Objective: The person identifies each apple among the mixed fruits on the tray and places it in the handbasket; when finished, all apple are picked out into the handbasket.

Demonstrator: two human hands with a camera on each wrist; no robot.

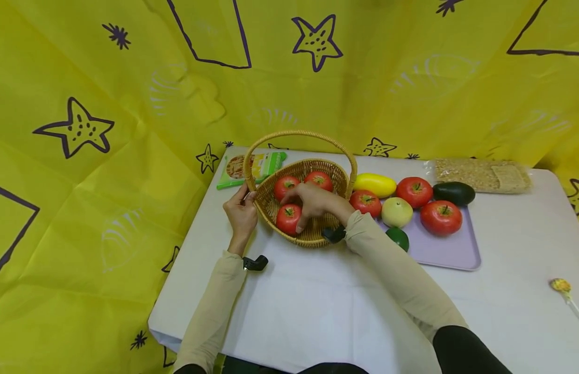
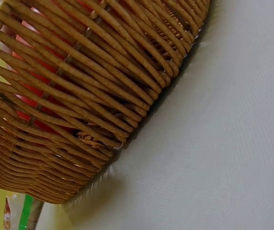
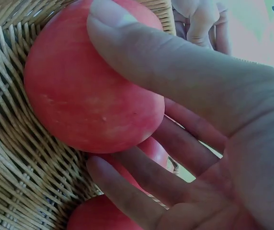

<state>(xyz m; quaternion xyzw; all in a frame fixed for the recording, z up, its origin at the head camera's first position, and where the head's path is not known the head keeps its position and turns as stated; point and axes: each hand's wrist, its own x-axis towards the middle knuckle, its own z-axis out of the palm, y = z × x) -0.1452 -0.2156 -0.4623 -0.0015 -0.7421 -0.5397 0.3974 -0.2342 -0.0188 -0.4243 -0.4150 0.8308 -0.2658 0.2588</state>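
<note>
A wicker basket (image 1: 309, 242) with a tall arched handle stands on the table and contains three red tomatoes. My left hand (image 1: 241, 212) pinches its left rim, close to the foot of the handle. Reaching inside, my right hand (image 1: 314, 200) grips the front tomato (image 1: 288, 218). In the right wrist view the thumb lies across this tomato (image 3: 94, 91) and the fingers are on its other side. Two more tomatoes, one at left (image 1: 285, 187) and one at right (image 1: 319, 180), sit behind it. The left wrist view shows the basket's woven side (image 2: 94, 72), with red visible through gaps.
Right of the basket, a lilac tray (image 1: 450, 254) bears several tomatoes, a yellow oblong fruit (image 1: 375, 185), a pale green round fruit (image 1: 396, 212) and dark green produce (image 1: 454, 194). A green-edged packet (image 1: 252, 167) lies behind left, a clear bag (image 1: 483, 175) behind right, a lollipop (image 1: 561, 286) far right.
</note>
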